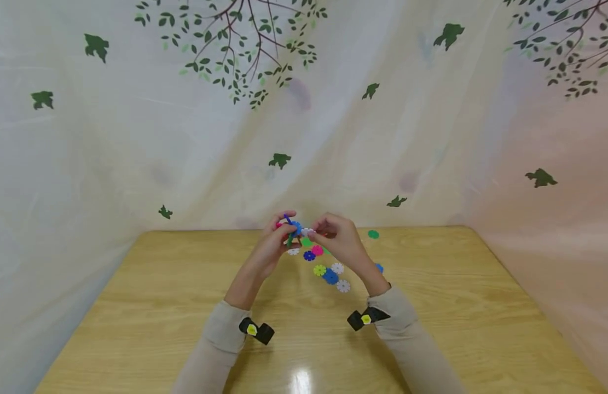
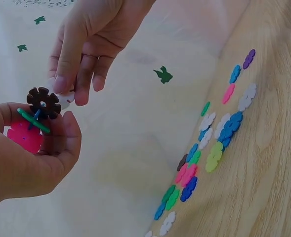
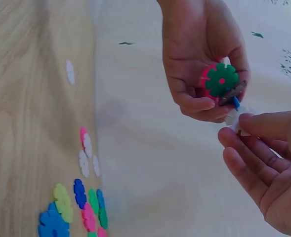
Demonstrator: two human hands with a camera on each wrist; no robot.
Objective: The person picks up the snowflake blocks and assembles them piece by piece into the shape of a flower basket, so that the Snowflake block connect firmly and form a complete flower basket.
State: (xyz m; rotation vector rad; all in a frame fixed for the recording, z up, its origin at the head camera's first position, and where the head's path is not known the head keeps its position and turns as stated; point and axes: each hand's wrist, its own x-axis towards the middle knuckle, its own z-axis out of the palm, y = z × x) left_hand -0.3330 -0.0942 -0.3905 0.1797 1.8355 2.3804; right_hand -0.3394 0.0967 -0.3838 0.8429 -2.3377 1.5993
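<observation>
Head view: one disc cluster (image 2: 39, 101), one white disc (image 2: 66, 101), both above the desk (image 1: 456, 306); one yellow-green disc (image 1: 319, 270) on it.
Left hand (image 1: 270, 247): grasping the cluster.
Right hand (image 1: 345, 239): pinching the white disc beside it.
Forearms (image 1: 419, 350): angled inward.

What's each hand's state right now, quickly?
Left hand: holding a cluster of joined flower-shaped discs.
Right hand: pinching a white flower-shaped disc.

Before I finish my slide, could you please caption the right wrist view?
Right fingers pinch a white disc beside colourful discs in left fingers; more discs lie on the table.
</observation>
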